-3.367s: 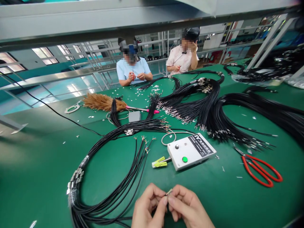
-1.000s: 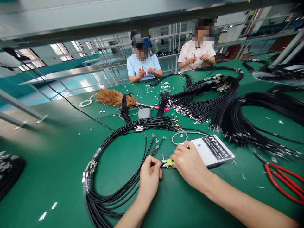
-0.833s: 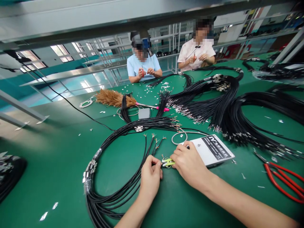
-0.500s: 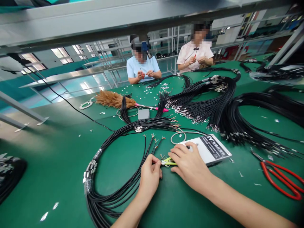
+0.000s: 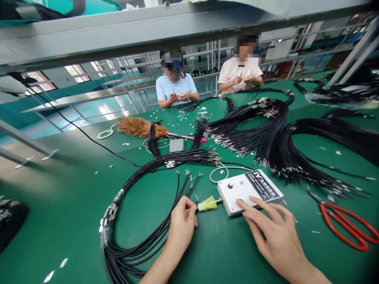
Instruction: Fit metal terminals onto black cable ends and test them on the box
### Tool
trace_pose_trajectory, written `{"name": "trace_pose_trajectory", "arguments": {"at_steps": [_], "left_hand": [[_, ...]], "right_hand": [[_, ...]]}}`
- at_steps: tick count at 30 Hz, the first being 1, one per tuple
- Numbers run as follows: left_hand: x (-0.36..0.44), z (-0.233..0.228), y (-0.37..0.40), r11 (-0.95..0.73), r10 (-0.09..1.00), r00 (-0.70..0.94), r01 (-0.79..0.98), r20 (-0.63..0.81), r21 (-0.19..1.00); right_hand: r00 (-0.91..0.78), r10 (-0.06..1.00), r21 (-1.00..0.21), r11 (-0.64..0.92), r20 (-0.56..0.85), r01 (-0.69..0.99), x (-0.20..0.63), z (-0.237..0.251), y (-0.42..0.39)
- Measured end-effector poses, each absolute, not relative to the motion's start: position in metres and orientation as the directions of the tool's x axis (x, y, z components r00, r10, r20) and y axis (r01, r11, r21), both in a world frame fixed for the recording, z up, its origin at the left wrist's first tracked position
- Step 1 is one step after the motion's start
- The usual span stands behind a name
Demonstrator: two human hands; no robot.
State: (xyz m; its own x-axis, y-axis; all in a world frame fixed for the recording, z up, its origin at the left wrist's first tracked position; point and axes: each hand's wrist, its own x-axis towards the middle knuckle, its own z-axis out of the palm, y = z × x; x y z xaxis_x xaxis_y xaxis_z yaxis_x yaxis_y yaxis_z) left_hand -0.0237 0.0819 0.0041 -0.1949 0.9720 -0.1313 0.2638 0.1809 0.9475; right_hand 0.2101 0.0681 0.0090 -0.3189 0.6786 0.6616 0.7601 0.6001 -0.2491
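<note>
My left hand point(image 5: 182, 219) pinches the end of a black cable point(image 5: 174, 216) from a loose bundle, right beside a yellow-green clip point(image 5: 207, 203). The clip sits on a short metal shaft point(image 5: 219, 200) of a white box point(image 5: 237, 195) with a black label and a knob, and its outline looks blurred. Fingers of my right hand point(image 5: 272, 232) are spread, with the tips on the box near a green button point(image 5: 241, 200). Beyond my left hand, several cable ends with bare, splayed copper wires point(image 5: 189, 175) point away. My fingers hide the held cable's tip.
Red-handled scissors point(image 5: 343, 225) lie at the right. Large bundles of black cables point(image 5: 251, 130) spread over the green table point(image 5: 59, 205). A brown brush point(image 5: 139, 126), a grey box point(image 5: 177, 145) and scraps lie behind. Two people sit across, below a metal shelf point(image 5: 118, 35).
My right hand has let go of the yellow-green clip and moved right onto the white box's front. My left hand keeps its pinch by the clip. The view has shifted slightly.
</note>
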Motion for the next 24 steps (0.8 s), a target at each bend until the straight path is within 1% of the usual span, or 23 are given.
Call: {"name": "trace_pose_trajectory", "arguments": {"at_steps": [1, 3, 8, 10, 13, 16, 18, 19, 21, 23, 24], "left_hand": [[-0.026, 0.004, 0.080, 0.181, 0.970, -0.206, 0.268, -0.128, 0.946], [-0.031, 0.005, 0.077, 0.183, 0.965, -0.232, 0.266, -0.121, 0.946], [-0.051, 0.018, 0.080, 0.157, 0.956, -0.276, 0.210, -0.095, 0.965], [-0.068, 0.029, 0.093, 0.126, 0.936, -0.348, 0.206, -0.047, 0.971], [-0.106, 0.046, 0.125, 0.118, 0.847, -0.531, 0.226, 0.021, 0.967], [-0.151, 0.051, 0.159, 0.195, 0.723, -0.691, 0.215, 0.008, 0.957], [-0.175, 0.047, 0.173, 0.250, 0.678, -0.735, 0.221, -0.008, 0.942], [-0.182, 0.044, 0.176, 0.267, 0.675, -0.738, 0.240, -0.004, 0.933], [-0.184, 0.037, 0.173, 0.263, 0.706, -0.707, 0.316, 0.042, 0.912], [-0.169, 0.032, 0.155, 0.194, 0.766, -0.626, 0.439, 0.144, 0.877], [-0.156, 0.029, 0.142, 0.136, 0.802, -0.559, 0.510, 0.208, 0.849]], "right_hand": [[-0.290, 0.678, -0.265, 0.590, 0.676, 0.762, 0.209, 0.009, 0.069], [-0.289, 0.670, -0.262, 0.595, 0.684, 0.760, 0.211, 0.008, 0.072], [-0.414, 0.632, -0.184, 0.665, 0.656, 0.724, 0.220, 0.000, 0.070], [-0.439, 0.606, -0.181, 0.699, 0.664, 0.692, 0.218, -0.001, 0.064], [-0.490, 0.553, -0.162, 0.758, 0.674, 0.632, 0.208, 0.001, 0.055], [-0.532, 0.494, -0.120, 0.800, 0.687, 0.588, 0.199, 0.003, 0.048], [-0.542, 0.480, -0.104, 0.807, 0.690, 0.581, 0.196, 0.003, 0.047], [-0.538, 0.481, -0.107, 0.806, 0.692, 0.582, 0.196, 0.002, 0.047], [-0.523, 0.497, -0.131, 0.800, 0.693, 0.586, 0.196, 0.002, 0.047], [-0.513, 0.517, -0.159, 0.794, 0.685, 0.587, 0.197, 0.000, 0.048], [-0.514, 0.525, -0.170, 0.793, 0.678, 0.585, 0.197, -0.001, 0.048]]}}
